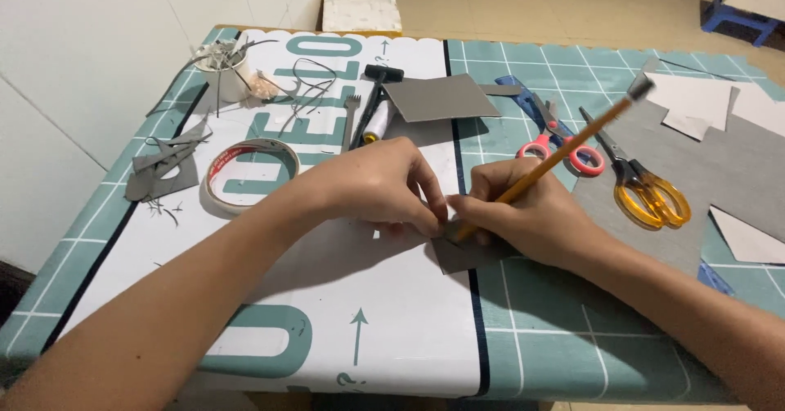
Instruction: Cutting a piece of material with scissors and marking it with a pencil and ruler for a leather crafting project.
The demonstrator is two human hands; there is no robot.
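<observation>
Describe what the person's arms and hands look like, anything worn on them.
Both forearms are bare as far as the picture shows: no sleeves, no gloves. The left hand and the right hand show no rings, and neither wrist carries a watch or a bracelet. The fingernails that show are short and plain. The arms enter from the bottom corners, so anything worn higher up is out of view.

Dim, even indoor light. Soft shadows fall beneath both forearms toward six o'clock. The pencil end blurs at two o'clock; edges bend slightly.
</observation>
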